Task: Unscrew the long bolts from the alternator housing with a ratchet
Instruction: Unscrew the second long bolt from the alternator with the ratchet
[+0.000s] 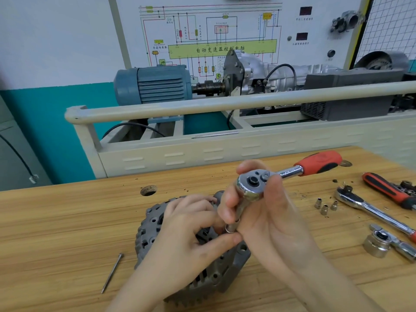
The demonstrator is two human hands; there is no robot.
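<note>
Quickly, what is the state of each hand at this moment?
Left hand: closed on the grey metal alternator housing, fingertips at the socket.
Right hand: closed around the head of the chrome ratchet with red handle.

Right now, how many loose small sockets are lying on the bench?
3, clustered on the wooden bench right of the hands, beside the spare ratchet: one at left, one lower middle, one at right. Others may be hidden behind the tools at the far right.

Scuffed wooden workbench (67, 221), alternator housing (153, 230) under the hands, long bolt (111, 273) left of the left hand (186, 242), three small sockets (325, 206) and two spare ratchets (371, 210) right of the right hand (265, 212)
</note>
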